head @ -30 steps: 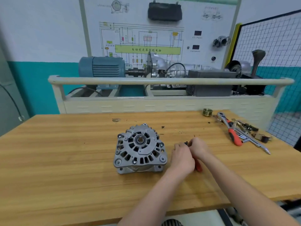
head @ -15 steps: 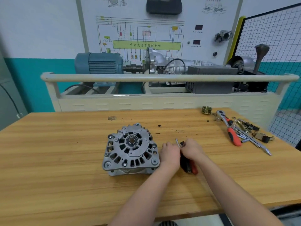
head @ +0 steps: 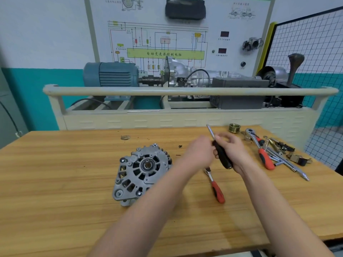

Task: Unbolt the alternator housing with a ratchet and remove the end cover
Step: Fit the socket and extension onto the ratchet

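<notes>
The grey alternator (head: 143,173) lies on the wooden bench (head: 55,182), its vented end cover and centre bearing facing up. To its right my right hand (head: 235,151) grips the black handle of a screwdriver (head: 221,155) raised above the bench, shaft pointing up and away. My left hand (head: 200,153) meets the screwdriver where shaft joins handle, fingers curled toward it and mostly hidden. A small red-handled ratchet (head: 216,188) lies on the bench below my hands.
A larger red-handled ratchet (head: 261,153) lies at the right among several metal tools and small parts (head: 289,156). A brass pulley (head: 234,127) sits near the far edge. A training rig with a rail (head: 185,90) stands behind the bench.
Both hands have risen from the bench with the screwdriver, its shaft now pointing upward. The small ratchet lies uncovered on the bench beneath them.
</notes>
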{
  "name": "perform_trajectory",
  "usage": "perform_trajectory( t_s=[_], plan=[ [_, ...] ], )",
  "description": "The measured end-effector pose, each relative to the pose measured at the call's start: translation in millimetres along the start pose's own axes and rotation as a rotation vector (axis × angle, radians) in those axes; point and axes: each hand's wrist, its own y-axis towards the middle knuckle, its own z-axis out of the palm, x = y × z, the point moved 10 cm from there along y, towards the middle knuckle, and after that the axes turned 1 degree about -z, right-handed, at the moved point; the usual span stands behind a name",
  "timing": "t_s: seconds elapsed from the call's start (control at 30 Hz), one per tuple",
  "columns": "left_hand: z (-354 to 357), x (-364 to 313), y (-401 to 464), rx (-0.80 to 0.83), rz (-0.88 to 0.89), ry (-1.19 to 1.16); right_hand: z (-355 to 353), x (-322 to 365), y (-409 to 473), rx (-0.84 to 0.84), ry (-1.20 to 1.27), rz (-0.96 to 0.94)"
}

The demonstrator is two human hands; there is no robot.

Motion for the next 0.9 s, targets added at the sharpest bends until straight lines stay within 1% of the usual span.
perform_trajectory(
  t_s=[0.07,0.13,0.17,0.23,0.3,0.37,0.43,0.5,0.6,0.67,0.73,0.83,0.9],
  plan=[
    [-38,-1,4,-0.080,0.055,-0.206,9,26,-3,0.069,0.111,-0.094],
    [-64,3,3,-0.102,0.138,-0.445,18,45,-8,0.119,0.202,-0.159],
    [-72,8,3,-0.091,0.171,-0.550,23,51,-9,0.137,0.267,-0.165],
    [-81,20,0,-0.062,0.218,-0.712,38,55,-10,0.185,0.453,-0.111],
    [-86,36,-1,-0.068,0.238,-0.820,57,55,-11,0.271,0.632,-0.038],
    [-92,53,-1,-0.109,0.230,-0.894,76,58,-12,0.375,0.776,-0.009],
    [-97,66,0,-0.150,0.225,-0.930,92,62,-12,0.471,0.901,-0.008],
    [-101,73,0,-0.175,0.241,-0.924,102,63,-11,0.540,0.963,-0.017],
    [-104,80,1,-0.198,0.286,-0.934,114,62,-14,0.635,0.918,-0.046],
    [-103,86,2,-0.222,0.289,-0.940,119,55,-13,0.654,0.848,-0.065],
    [-102,93,3,-0.248,0.285,-0.934,120,48,-8,0.589,0.723,-0.096],
    [-103,99,4,-0.290,0.290,-0.942,115,43,0,0.423,0.473,-0.152],
    [-103,101,4,-0.304,0.304,-0.932,111,49,3,0.330,0.344,-0.230]
  ],
)
